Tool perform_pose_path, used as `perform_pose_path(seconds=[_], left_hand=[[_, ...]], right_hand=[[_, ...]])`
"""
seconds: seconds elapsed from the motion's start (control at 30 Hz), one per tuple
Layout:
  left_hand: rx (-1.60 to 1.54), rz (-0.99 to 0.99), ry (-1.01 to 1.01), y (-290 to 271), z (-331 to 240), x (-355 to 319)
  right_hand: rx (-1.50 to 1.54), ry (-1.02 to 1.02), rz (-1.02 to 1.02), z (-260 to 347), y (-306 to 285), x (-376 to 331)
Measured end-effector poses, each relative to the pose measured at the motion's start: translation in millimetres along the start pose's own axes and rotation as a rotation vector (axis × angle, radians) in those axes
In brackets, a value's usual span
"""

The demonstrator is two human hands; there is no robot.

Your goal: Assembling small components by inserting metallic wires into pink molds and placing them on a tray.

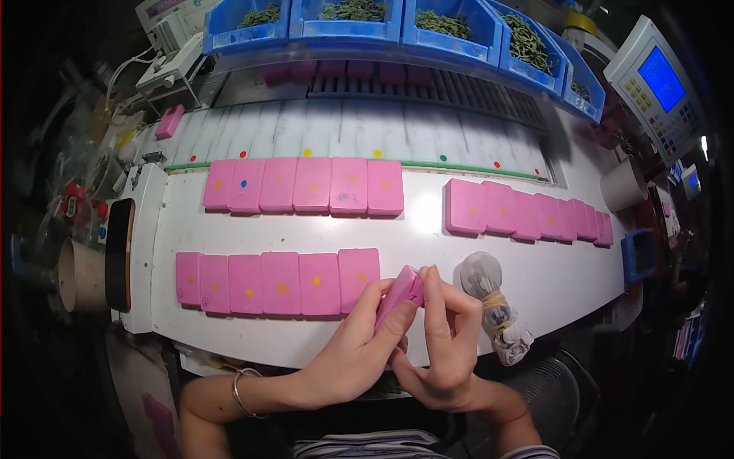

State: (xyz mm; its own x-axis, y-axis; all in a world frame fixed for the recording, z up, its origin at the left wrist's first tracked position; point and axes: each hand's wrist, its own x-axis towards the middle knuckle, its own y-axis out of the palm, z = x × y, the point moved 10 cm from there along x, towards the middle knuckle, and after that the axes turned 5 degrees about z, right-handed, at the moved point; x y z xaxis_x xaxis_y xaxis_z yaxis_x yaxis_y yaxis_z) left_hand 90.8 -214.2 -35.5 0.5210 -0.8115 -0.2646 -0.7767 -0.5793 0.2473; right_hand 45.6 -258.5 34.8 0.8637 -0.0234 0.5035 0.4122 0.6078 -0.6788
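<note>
Near the front of the white table, my left hand (355, 356) is closed around a pink block (399, 297), which is tilted with its narrow end up and dark slits showing along it. My right hand (447, 348) is closed too, its fingertips pressed to the block's upper right end; whether a small piece is between them is hidden. Just left of my hands lies a row of pink blocks (280, 283) with yellow dots. Two more rows lie farther back, one at left centre (312, 187) and one at right (524, 214).
Blue bins (348, 34) of small greenish parts hang along the back. A rubber-banded clear plastic bundle (493, 298) lies right of my hands. A scale with a blue screen (659, 80) stands at far right, a dark phone-like slab (120, 252) at left. Cups stand at both sides.
</note>
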Motion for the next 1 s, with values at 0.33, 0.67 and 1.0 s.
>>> perform_pose_path(seconds=[0.33,0.67,1.0], left_hand=[[-0.307,0.042,-0.023,16.1,38.3,-0.6],[-0.584,-0.171,-0.012,-13.6,35.8,-1.3],[-0.114,-0.136,0.208,-16.8,-0.7,-16.6]], right_hand=[[0.049,-0.021,0.098,-15.1,-28.2,-3.8],[0.235,-0.233,0.260,41.0,-2.1,-17.1],[0.598,0.479,0.104,-37.3,7.9,-0.8]])
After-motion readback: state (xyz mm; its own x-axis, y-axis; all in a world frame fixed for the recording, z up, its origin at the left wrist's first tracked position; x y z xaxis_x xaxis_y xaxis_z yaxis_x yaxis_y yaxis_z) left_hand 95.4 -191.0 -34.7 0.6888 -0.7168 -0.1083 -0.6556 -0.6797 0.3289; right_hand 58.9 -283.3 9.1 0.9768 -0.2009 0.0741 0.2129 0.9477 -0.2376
